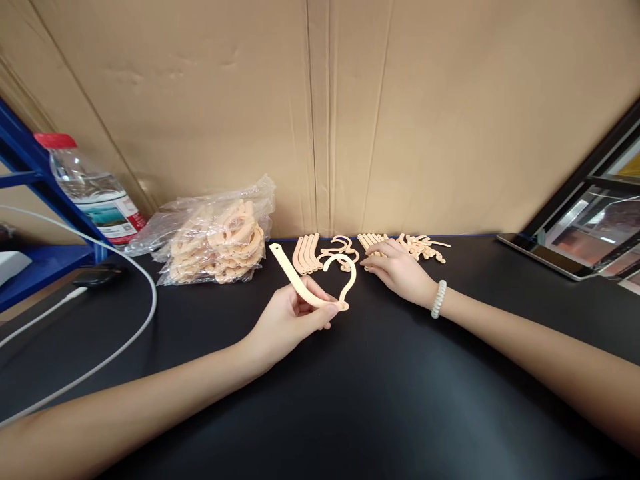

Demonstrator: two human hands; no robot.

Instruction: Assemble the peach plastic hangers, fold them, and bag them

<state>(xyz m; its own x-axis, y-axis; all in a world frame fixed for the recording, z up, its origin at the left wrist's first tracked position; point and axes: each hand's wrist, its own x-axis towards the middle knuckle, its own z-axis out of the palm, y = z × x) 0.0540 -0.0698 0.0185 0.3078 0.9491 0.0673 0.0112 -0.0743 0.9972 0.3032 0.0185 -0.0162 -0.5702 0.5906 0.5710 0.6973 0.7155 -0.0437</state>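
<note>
My left hand (295, 313) is closed on a pale peach plastic clothes-hanger piece, pinching it near its lower end. The piece joins a long curved arm (293, 275) with a hole at its tip and a round hook (353, 273). Over on the right, my right hand (403, 272) rests with its fingers stretched out over a row of straight peach arms (369, 239). Its fingertips partly cover that row, and no piece shows lifted in them. Loose peach hooks (342, 243) lie between the hands, beside a row of curved arms (306, 255).
A clear plastic bag (215, 237) full of peach pieces sits at the back left. Behind it stands a red-capped water bottle (97, 193). A white cable (150, 310) loops across the left. Small peach parts (423, 247) lie right of centre; a framed panel (545, 257) leans far right.
</note>
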